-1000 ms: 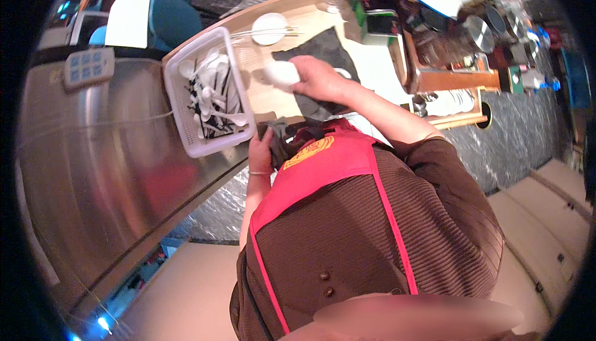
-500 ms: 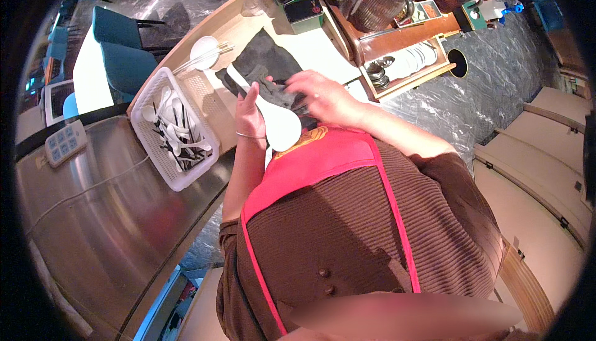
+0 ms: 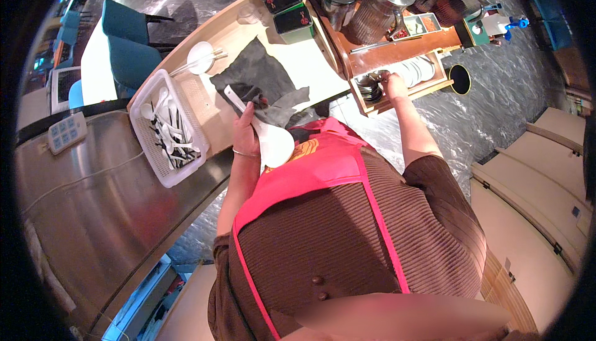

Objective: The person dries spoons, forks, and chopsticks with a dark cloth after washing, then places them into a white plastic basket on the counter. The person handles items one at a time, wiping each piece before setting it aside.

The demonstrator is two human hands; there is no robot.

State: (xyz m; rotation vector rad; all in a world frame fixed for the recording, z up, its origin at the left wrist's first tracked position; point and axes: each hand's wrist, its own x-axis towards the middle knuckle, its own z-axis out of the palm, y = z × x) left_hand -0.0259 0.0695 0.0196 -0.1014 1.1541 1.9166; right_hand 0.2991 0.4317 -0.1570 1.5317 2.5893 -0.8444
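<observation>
My left hand [image 3: 246,131] is closed around a large white serving spoon [image 3: 276,145], bowl toward my red apron, its handle lying over a dark grey cloth [image 3: 257,65]. The cloth spreads across the light counter, and its near part bunches beside the hand. Off to the right, my right hand [image 3: 392,84] reaches into an open wooden drawer [image 3: 428,92]. Its fingers are bent together at a stack of dark spoons [image 3: 370,90]; whether one is between them I cannot make out. White spoons [image 3: 417,71] lie in a row beside that stack.
A white plastic basket [image 3: 197,170] of white and dark spoons stands at the left. Behind it, chopsticks rest on a white dish [image 3: 200,54]. Dark boxes [image 3: 293,21] and brown lidded pitchers [image 3: 380,15] stand at the back. A round black bin [image 3: 459,79] is past the drawer.
My right hand has left the cloth and moved right into the drawer. The serving spoon, still in my left hand, has shifted slightly toward me, and the cloth lies more spread out.
</observation>
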